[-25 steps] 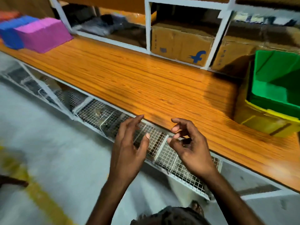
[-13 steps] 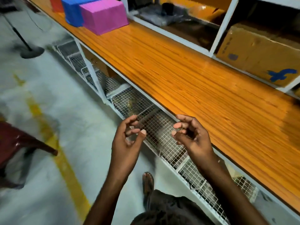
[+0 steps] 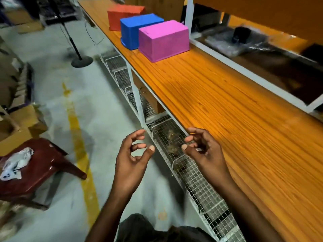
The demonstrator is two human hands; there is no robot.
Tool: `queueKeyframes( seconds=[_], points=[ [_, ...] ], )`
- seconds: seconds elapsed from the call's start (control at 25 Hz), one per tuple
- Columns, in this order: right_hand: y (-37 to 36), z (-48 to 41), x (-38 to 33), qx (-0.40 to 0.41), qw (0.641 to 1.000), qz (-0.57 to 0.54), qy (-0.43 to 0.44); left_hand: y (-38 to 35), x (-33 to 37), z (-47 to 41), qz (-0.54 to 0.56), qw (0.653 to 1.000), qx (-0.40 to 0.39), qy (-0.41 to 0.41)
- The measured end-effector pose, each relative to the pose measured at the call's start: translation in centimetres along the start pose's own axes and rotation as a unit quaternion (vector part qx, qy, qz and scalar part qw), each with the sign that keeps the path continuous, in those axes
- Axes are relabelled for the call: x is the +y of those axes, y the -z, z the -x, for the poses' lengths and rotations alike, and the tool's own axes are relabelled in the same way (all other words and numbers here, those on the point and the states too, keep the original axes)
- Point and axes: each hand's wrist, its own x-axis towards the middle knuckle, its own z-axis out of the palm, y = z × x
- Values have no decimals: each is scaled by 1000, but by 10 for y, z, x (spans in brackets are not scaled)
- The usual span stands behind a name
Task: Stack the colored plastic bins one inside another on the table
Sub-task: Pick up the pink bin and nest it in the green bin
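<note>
At the near edge of the long wooden table (image 3: 218, 105), I have both hands raised and empty: my left hand (image 3: 132, 159) hangs over the floor with its fingers loosely curled and apart, gripping nothing, and my right hand (image 3: 204, 151) hovers at the table's front lip, fingers likewise spread and slack. The bins I am after sit well ahead and slightly right of both hands, far down the tabletop: a pink bin (image 3: 164, 41) nearest, a blue bin (image 3: 138, 28) touching or just behind it, and a red bin (image 3: 122, 16) beyond that, all three turned mouth-down in a row that runs away from me along the table's length. The pink bin's long side lies roughly across that row, its open rim flat on the wood. My right hand is the nearer one, already over the table's edge, so I judge it leads the reach, with the pink bin first to be flipped upright. Neither hand is near enough to touch any bin from here.
</note>
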Motion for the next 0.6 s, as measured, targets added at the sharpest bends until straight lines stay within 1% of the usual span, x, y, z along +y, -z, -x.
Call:
queueKeyframes(
  seconds=[0.2, 0.28, 0.4, 0.48, 0.6],
  points=[
    [-71, -100, 5, 19, 998, 43, 30, 44, -10, -117, -16, 1000, -8, -13],
    [-103, -142, 3, 34, 998, 45, 40, 66, -9, -172, -14, 999, -19, -27],
    [-148, -199, -6, 55, 997, 38, 39, 96, 0, -246, -14, 999, -36, -27],
    [-175, -236, -16, 72, 996, 36, 49, 109, 9, -297, -3, 998, -50, -39],
    [-202, -288, -27, 79, 996, 29, 43, 116, 14, -367, 8, 996, -75, -37]
  ],
)
